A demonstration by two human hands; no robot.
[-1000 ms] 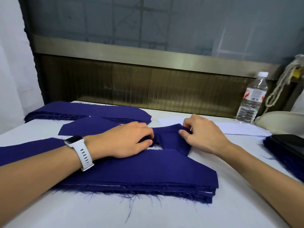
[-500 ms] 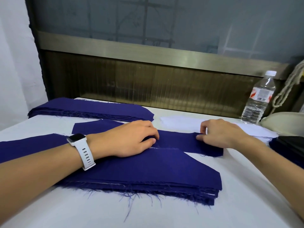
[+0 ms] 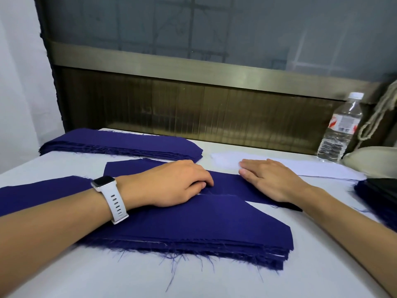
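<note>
Pressing: both hands sit on one navy cloth piece (image 3: 227,186), which lies flat on the white table (image 3: 107,276).
Left hand (image 3: 171,183): on the left half of the piece. Fingers are bent with the tips down on the cloth. Can't tell whether it is pinching or just pressing. White watch (image 3: 107,188) on the wrist.
Right hand (image 3: 272,179): on the right half, palm down, fingers straight and together. It grips nothing and only presses.
Gap: a bare stretch of the piece shows between the two hands.
Position: the piece is just beyond the near stack (image 3: 204,229). Its near edge touches or overlaps the top of that stack. A white sheet (image 3: 300,166) lies just past its far edge.
Axis: the long axis runs left to right. The left end points slightly away and the right end angles toward the camera.
Look: a long, narrow single layer of deep navy with clean-cut edges. A faint crease shows by the left fingertips.
Near stack: the same navy, many layers, with a frayed near edge.
Other: far stack (image 3: 120,145) at back left, water bottle (image 3: 339,130) at back right.
</note>
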